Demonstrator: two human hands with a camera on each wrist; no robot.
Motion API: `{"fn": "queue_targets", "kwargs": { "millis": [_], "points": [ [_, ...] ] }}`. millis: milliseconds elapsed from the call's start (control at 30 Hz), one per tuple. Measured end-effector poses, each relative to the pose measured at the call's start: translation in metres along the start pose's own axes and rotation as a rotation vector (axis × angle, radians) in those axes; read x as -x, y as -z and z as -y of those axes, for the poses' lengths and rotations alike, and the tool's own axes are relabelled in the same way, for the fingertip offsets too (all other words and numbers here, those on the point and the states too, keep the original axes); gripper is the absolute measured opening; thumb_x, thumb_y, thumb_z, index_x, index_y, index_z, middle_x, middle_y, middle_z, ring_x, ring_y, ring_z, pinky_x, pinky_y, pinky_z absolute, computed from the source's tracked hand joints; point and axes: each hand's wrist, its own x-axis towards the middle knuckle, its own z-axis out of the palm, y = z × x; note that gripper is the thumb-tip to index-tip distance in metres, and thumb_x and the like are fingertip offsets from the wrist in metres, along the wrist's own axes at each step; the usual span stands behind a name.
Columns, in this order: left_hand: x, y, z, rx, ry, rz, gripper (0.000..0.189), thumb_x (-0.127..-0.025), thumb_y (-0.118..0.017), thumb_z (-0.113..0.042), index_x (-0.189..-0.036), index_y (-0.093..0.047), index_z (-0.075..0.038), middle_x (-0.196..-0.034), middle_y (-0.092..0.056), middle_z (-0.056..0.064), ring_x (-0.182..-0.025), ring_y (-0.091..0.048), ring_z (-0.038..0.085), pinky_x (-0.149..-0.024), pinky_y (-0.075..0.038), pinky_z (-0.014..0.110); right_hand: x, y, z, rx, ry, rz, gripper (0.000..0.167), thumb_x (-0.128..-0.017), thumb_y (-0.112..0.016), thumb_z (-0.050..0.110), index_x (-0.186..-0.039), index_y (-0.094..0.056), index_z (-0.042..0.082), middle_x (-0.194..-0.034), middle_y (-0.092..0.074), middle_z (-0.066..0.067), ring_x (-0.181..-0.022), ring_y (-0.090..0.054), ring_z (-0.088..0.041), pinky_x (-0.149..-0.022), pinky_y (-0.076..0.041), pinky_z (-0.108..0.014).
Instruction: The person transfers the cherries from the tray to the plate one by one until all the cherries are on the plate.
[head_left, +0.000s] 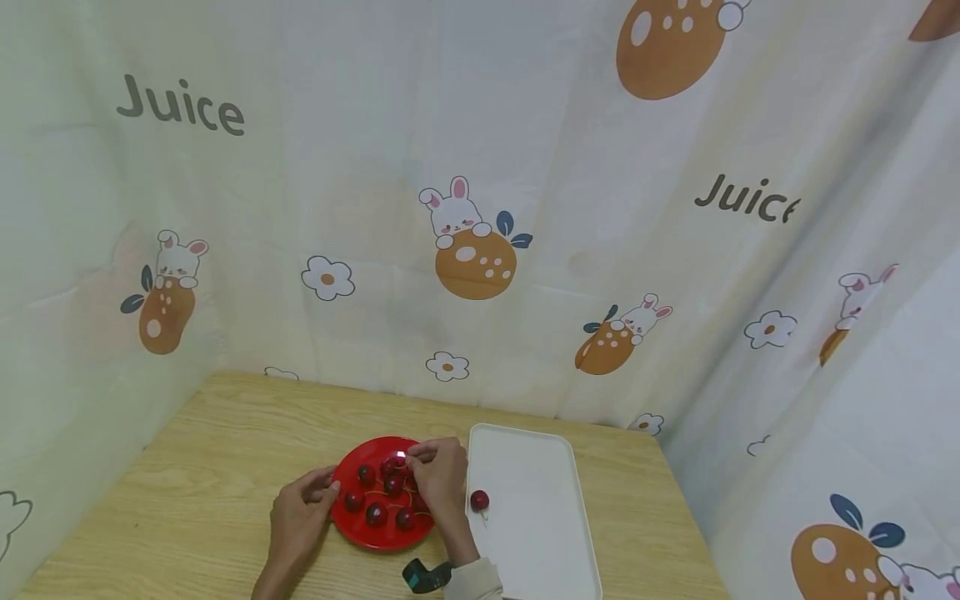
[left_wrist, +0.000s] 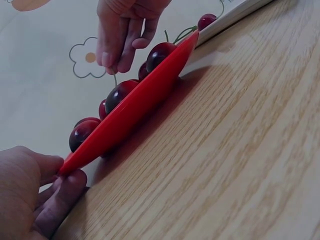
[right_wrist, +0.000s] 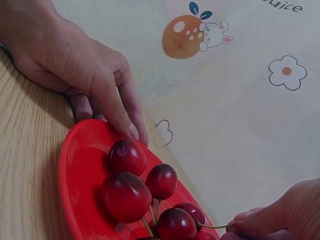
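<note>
A red plate (head_left: pixel 384 544) holding several dark red cherries (head_left: pixel 377 514) sits on the table. My left hand (head_left: pixel 298 512) grips its left rim, thumb on top and fingers underneath, as the left wrist view shows. Over the plate's right side, my right hand (head_left: pixel 442 477) pinches the thin green stem (right_wrist: pixel 215 226) of one cherry (right_wrist: pixel 189 212) between thumb and fingertips. That cherry is still among the others. In the right wrist view, larger cherries (right_wrist: pixel 126 197) lie nearer the left hand, their stems crossing.
A white rectangular tray (head_left: pixel 528 508) lies right of the plate, with a single stemmed cherry (head_left: pixel 480 500) near its left edge. A black curved object (head_left: pixel 426 577) is by the right wrist. Behind the wooden table (head_left: pixel 247 433) hangs a printed curtain (head_left: pixel 360 183).
</note>
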Motion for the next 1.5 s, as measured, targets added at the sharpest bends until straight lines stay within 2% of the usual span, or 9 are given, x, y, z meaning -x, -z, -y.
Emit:
{"fn": "queue_targets", "kwargs": {
  "millis": [300,500,867,1067,1233,1500],
  "points": [
    [0.003,0.001,-0.002,-0.011,0.0,0.017,0.034,-0.103,-0.076,-0.015,-0.136,-0.076,-0.006,-0.117,-0.081,0.014,-0.085,-0.074,0.007,-0.079,-0.051,0.017,0.004,0.004,-0.001,0.014,0.007,0.004,0.014,-0.083,-0.089,-0.004,-0.083,-0.086,0.01,-0.073,-0.081,-0.002,-0.064,-0.072,-0.005,-0.06,-0.059,-0.023],
    [0.002,-0.001,-0.002,0.002,-0.007,0.015,0.033,-0.102,-0.077,-0.014,-0.135,-0.076,-0.006,-0.117,-0.081,0.015,-0.084,-0.073,0.004,-0.076,-0.052,0.017,0.006,0.007,-0.001,0.017,0.012,0.002,0.014,-0.082,-0.09,-0.005,-0.083,-0.086,0.009,-0.074,-0.081,-0.002,-0.066,-0.074,-0.006,-0.062,-0.061,-0.025],
    [0.003,0.0,-0.004,-0.005,0.003,0.021,0.033,-0.103,-0.076,-0.014,-0.135,-0.076,-0.006,-0.119,-0.081,0.015,-0.084,-0.072,0.004,-0.077,-0.052,0.016,0.006,0.017,0.0,0.0,0.017,-0.004,0.012,-0.081,-0.091,-0.005,-0.084,-0.086,0.005,-0.073,-0.081,-0.005,-0.064,-0.074,-0.007,-0.061,-0.059,-0.022],
    [0.005,0.0,-0.003,0.014,0.005,0.024,0.032,-0.103,-0.075,-0.013,-0.135,-0.076,-0.006,-0.121,-0.081,0.017,-0.086,-0.074,0.006,-0.073,-0.056,0.018,0.007,0.027,-0.001,-0.013,0.036,-0.024,0.011,-0.08,-0.093,-0.004,-0.084,-0.087,0.004,-0.074,-0.082,-0.006,-0.064,-0.076,-0.009,-0.062,-0.059,-0.023],
    [0.005,0.001,-0.003,-0.005,-0.011,0.014,0.033,-0.103,-0.075,-0.014,-0.135,-0.076,-0.006,-0.119,-0.081,0.016,-0.086,-0.075,0.006,-0.077,-0.054,0.017,0.008,0.037,-0.002,-0.02,0.043,-0.033,0.01,-0.079,-0.093,-0.004,-0.085,-0.087,0.002,-0.075,-0.082,-0.008,-0.067,-0.079,-0.015,-0.065,-0.06,-0.026],
    [0.007,0.002,-0.002,-0.014,-0.003,0.018,0.033,-0.104,-0.075,-0.016,-0.136,-0.076,-0.007,-0.121,-0.081,0.016,-0.087,-0.075,0.007,-0.078,-0.053,0.016,0.01,0.055,-0.005,-0.025,-0.013,-0.051,0.01,-0.08,-0.092,-0.003,-0.086,-0.086,0.001,-0.078,-0.083,-0.01,-0.07,-0.079,-0.017,-0.067,-0.062,-0.029]
  ]
}}
